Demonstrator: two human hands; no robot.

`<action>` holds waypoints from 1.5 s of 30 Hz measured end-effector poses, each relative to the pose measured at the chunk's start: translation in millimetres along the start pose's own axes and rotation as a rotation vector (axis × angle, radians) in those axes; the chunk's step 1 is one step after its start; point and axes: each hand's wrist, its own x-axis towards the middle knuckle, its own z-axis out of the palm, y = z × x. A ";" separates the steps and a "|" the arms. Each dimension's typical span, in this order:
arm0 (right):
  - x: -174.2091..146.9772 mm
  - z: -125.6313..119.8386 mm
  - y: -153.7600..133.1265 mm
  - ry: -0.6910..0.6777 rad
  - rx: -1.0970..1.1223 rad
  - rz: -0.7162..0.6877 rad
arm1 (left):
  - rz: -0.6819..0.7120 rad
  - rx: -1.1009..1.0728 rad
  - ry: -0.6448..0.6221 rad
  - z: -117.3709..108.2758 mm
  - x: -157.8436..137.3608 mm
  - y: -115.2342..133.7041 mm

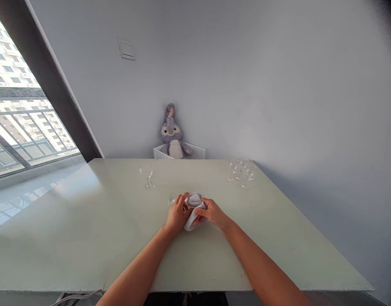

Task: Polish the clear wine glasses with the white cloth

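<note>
My left hand [176, 216] is closed around a clear stemmed glass [171, 199], which lies on its side with its foot pointing left. In my right hand [212, 213] is a folded whitish cloth [192, 222], its fingers curled round the fabric. Part of the cloth is pushed into the bowl of the glass, at the glass's right end. Both hands are close together above the middle of the table [118, 238]. Fingers and cloth hide much of the bowl.
One stemmed glass [149, 177] stands upright at the back left. Toward the back right corner, three more glasses [244, 175] stand close together. Behind the table's far edge, a purple plush toy [171, 132] sits in a white perforated basket [198, 152]. A white cable [78, 296] runs below the front edge.
</note>
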 end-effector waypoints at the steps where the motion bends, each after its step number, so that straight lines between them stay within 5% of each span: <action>1: -0.1 -0.6 0.1 0.001 -0.006 -0.002 | 0.005 -0.004 -0.002 -0.3 0.0 0.5; 11: -6.7 -0.4 0.7 0.019 -0.095 0.032 | 0.064 0.034 -0.179 -17.0 -2.9 4.2; 19: -5.6 7.1 1.2 0.192 0.079 0.097 | 0.175 0.237 -0.090 -38.2 -5.4 28.5; 28: -55.5 -3.0 -44.2 -0.096 -0.048 0.162 | 0.250 0.180 -0.461 -68.1 -0.8 45.1; 34: -57.6 10.5 -45.7 0.108 -0.056 0.105 | 0.184 0.200 -0.290 -51.9 -11.3 61.5; 41: -70.4 5.9 -69.8 -0.147 -0.233 0.060 | 0.169 0.102 -0.482 -64.6 -18.5 58.6; 45: -64.6 3.6 -58.7 -0.057 -0.212 0.022 | 0.081 0.112 -0.330 -60.9 -26.8 66.3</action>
